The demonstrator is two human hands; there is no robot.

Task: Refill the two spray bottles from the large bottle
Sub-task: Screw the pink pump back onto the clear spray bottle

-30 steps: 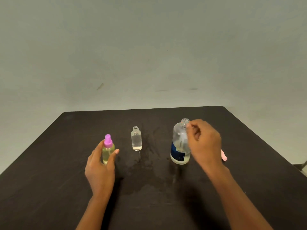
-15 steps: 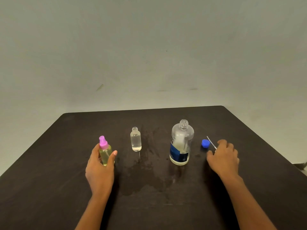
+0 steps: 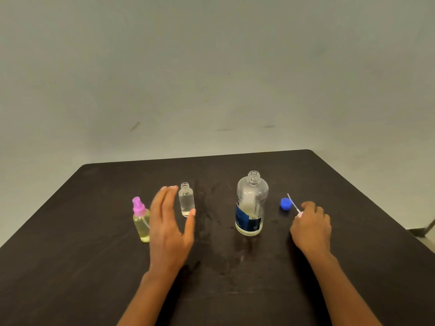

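**Left hand (image 3: 171, 228) spread at the small bottle, right hand (image 3: 310, 228) curled on a spray pump**

The left hand is released, with straight fingers and the thumb held wide. The small clear spray bottle (image 3: 186, 200) stands upright and uncapped in the gap between them. Whether skin touches it cannot be told. Just outside that hand's fingers stands the pink-capped spray bottle (image 3: 140, 221), which holds yellowish liquid. The large bottle (image 3: 250, 203) stands open-necked between the two hands, nearer the right one, partly filled with clear liquid. The right hand rests on the dark table (image 3: 353, 243), its fingers curled round a pink spray pump (image 3: 300, 215). The pump's thin dip tube (image 3: 292, 202) juts past the knuckles. A blue cap (image 3: 285, 204) lies just beyond those fingers, beside the tube.
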